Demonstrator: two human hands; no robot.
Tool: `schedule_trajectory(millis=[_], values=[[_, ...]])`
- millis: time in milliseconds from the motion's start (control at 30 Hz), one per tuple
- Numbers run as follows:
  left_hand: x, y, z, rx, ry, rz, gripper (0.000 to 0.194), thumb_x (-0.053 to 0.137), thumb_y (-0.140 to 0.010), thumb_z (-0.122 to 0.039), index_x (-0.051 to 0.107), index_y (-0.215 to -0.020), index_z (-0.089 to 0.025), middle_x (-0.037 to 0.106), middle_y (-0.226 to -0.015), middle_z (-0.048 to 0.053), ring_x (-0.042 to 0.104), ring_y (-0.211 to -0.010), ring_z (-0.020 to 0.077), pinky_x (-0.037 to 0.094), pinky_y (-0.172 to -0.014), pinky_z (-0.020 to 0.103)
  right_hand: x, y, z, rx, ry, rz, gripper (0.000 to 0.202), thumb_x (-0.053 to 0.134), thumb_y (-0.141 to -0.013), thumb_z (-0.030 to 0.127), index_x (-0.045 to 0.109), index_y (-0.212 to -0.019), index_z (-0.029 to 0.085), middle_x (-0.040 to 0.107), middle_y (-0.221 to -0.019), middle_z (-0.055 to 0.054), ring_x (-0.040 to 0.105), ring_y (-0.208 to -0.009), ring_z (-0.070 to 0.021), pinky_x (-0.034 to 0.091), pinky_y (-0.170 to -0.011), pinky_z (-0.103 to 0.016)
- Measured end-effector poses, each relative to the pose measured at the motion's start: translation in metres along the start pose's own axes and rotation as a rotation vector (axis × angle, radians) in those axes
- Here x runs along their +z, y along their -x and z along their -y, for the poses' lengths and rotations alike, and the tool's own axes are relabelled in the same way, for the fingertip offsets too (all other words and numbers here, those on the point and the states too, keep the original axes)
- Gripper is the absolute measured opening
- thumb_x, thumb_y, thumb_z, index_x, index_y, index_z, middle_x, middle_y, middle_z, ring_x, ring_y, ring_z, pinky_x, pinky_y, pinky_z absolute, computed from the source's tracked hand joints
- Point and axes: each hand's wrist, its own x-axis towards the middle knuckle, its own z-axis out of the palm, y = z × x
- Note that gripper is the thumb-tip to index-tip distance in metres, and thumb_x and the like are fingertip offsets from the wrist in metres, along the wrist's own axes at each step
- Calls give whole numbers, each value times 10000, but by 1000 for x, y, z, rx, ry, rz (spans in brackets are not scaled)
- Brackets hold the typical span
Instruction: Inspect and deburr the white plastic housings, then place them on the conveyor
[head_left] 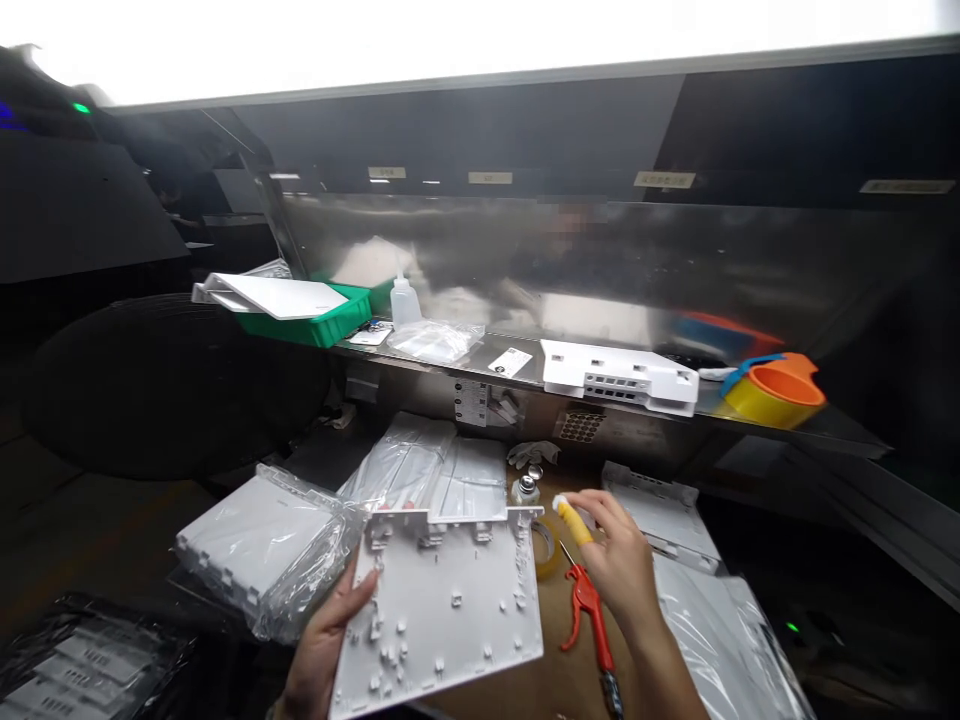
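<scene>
My left hand grips the left edge of a white plastic housing panel, tilted up with its inner side of small clips and posts facing me. To the right of the panel, my right hand is raised with its fingers curled together. One of its digits carries a yellow wrap with a small white bit at the tip. What the fingers pinch, if anything, is too small to make out. Under that hand lies a red air blow gun. A roll of clear tape and a small metal-topped bottle stand close by.
Bagged white panels lie left, behind and right of my hands. The metal shelf holds a green bin, a squeeze bottle, a slotted white part and an orange-and-yellow tape roll.
</scene>
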Motion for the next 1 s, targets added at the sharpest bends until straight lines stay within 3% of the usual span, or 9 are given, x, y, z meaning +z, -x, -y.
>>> schedule_trajectory(millis=[100, 200, 267, 400, 633, 700, 833, 933, 1000], values=[[23, -1, 16, 52, -128, -109, 717, 678, -915, -232, 410, -1528, -489, 615, -1494, -4, 549, -1386, 320, 320, -1230, 556, 4, 6, 24, -60, -130, 28, 315, 570, -860, 104, 749, -1060, 269, 713, -1054, -58, 679, -954, -221, 539, -672, -272], [45, -8, 39, 269, -455, -131, 547, 711, -914, -305, 570, -1432, -408, 473, -1617, -19, 370, -1519, 286, 177, -1290, 454, 10, 16, 61, -186, -211, 8, 261, 604, -905, 107, 731, -1078, 255, 703, -1030, -63, 682, -958, -208, 567, -802, -293], [53, -13, 54, 396, -634, -141, 461, 692, -931, -349, 621, -1386, -374, 458, -1624, -18, 289, -1554, 258, 120, -1299, 395, 18, 22, 77, -241, -232, -10, 267, 604, -919, 90, 718, -1106, 243, 694, -1016, -68, 679, -932, -193, 573, -768, -272], [53, -19, 71, 462, -805, -109, 465, 612, -974, -403, 564, -1435, -369, 443, -1629, 10, 285, -1554, 259, 155, -1294, 421, 27, 28, 78, -291, -208, -44, 252, 620, -923, 80, 711, -1103, 231, 684, -979, -61, 668, -889, -177, 572, -721, -250], [34, -28, 73, 426, -987, -7, 496, 490, -1029, -420, 422, -1521, -404, 336, -1687, 4, 223, -1577, 249, 171, -1291, 445, 29, 35, 63, -215, -232, -25, 238, 601, -942, 106, 701, -1109, 242, 671, -985, -49, 653, -876, -165, 538, -705, -240], [31, -29, 72, 378, -943, 9, 505, 512, -1020, -430, 431, -1518, -404, 347, -1683, 3, 220, -1578, 254, 155, -1294, 442, 40, 37, 47, -159, -182, 32, 213, 579, -967, 162, 703, -1119, 247, 673, -1012, -50, 648, -906, -170, 536, -749, -260], [32, -24, 65, 239, -677, -38, 527, 634, -963, -415, 517, -1476, -378, 413, -1653, 4, 266, -1562, 287, 162, -1291, 429, 75, 30, -27, 236, 199, 210, 201, 546, -988, 237, 726, -1077, 218, 698, -1087, -68, 644, -1037, -203, 527, -874, -309], [35, -17, 57, 102, -368, -67, 613, 716, -911, -351, 510, -1487, -382, 492, -1604, 14, 410, -1493, 310, 261, -1262, 425, 102, 26, -88, 383, 338, 286, 151, 595, -974, 244, 729, -973, 175, 717, -1029, -91, 649, -1044, -246, 529, -914, -393], [35, -12, 51, 12, -196, -77, 734, 729, -899, -299, 408, -1550, -403, 561, -1548, 28, 514, -1420, 307, 338, -1225, 433, 118, 30, -115, 430, 405, 354, 141, 645, -971, 289, 712, -1004, 169, 715, -1073, -76, 659, -1051, -232, 536, -947, -433]])
